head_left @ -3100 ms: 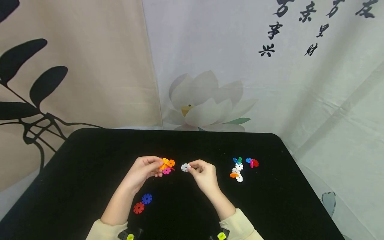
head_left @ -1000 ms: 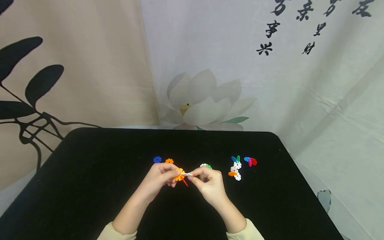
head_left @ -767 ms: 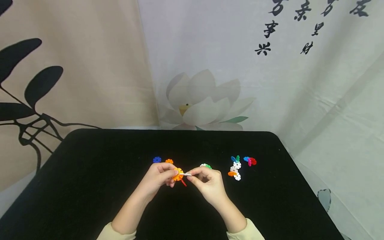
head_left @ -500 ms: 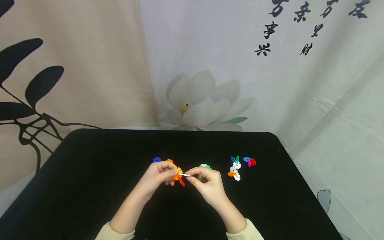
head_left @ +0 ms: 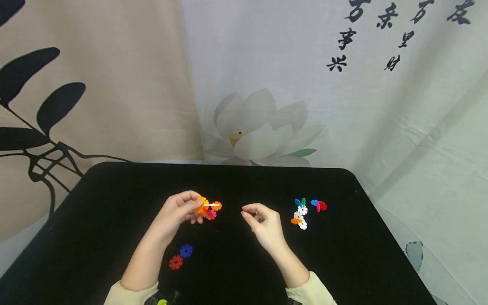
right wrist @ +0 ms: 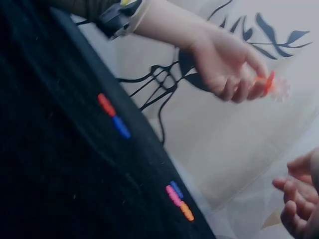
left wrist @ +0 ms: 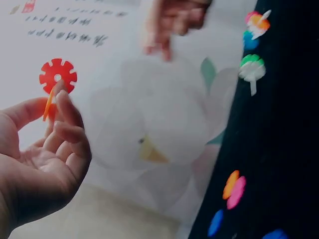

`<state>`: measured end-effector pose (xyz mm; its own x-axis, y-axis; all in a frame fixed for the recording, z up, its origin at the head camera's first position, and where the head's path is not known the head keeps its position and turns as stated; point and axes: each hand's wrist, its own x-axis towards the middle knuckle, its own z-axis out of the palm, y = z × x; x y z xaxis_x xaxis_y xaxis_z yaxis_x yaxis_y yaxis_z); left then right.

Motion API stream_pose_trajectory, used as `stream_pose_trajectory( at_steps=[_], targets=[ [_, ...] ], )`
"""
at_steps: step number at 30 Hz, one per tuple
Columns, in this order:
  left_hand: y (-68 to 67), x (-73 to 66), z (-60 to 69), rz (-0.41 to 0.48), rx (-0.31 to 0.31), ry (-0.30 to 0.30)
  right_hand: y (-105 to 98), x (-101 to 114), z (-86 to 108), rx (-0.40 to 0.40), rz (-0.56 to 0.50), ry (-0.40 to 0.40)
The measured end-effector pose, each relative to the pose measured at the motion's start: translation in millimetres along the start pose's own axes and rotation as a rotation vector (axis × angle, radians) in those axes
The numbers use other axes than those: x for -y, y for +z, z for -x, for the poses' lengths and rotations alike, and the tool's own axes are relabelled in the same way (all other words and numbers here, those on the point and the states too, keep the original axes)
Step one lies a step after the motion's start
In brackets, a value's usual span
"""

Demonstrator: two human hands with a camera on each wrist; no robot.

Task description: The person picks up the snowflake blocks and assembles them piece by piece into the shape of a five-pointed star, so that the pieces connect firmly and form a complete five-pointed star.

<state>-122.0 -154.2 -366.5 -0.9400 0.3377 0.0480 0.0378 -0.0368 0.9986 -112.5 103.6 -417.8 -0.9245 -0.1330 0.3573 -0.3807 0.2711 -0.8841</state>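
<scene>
Pinching an orange disc (head_left: 202, 209) in head view: L hand (head_left: 176, 212), thumb + fingers closed on it, held up over black table (head_left: 126, 199). White disc (head_left: 212, 205) shows edge-on, sticking out toward R hand; red disc (head_left: 206, 214) hangs just below, same assy. Behind, apx in line w/ it: orange piece (head_left: 217, 207) and pink piece (head_left: 212, 215). R hand (head_left: 264, 222) is well apart from the assy, thumb and index close together, narrow gap, nothing visible in it. Nearer the person, by L forearm: blue disc (head_left: 186, 250) and dark-red disc (head_left: 176, 262), touching. Past R hand: white stack (head_left: 298, 215) w/ orange, blue + green bits, and just beside it a blue/pink/red trio (head_left: 323, 206).

L wrist cam: red disc faces cam, orange disc edge-on btwn thumb and fingers. R hand blurred up top, fingers pointing down. Green/white cluster (left wrist: 252, 69) on table, nr the edge.

R wrist cam: L hand grips the assy, red disc edge-on, pale disc face beyond, blurry. R hand only partly in frame at right edge, fingers bent, can't see anything in them. Dark wristband (right wrist: 113, 21) on L wrist.
</scene>
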Motion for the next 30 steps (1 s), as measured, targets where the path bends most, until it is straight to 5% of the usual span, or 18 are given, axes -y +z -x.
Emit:
stream_pose_trajectory(
  at_steps=[7,16,30],
  targets=[
    [-25.4,-5.5,5.2,-0.027,0.061,0.07,26,-17,-28.6,0.15,0.195,0.052],
    [-37.6,-1.8,6.2,-0.008,0.075,0.054,54,-45,-71.0,0.368,0.5,0.073],
    [-33.4,5.2,-0.2,-0.002,0.053,0.004,77,-69,-88.8,0.439,0.765,0.108]
  ],
)
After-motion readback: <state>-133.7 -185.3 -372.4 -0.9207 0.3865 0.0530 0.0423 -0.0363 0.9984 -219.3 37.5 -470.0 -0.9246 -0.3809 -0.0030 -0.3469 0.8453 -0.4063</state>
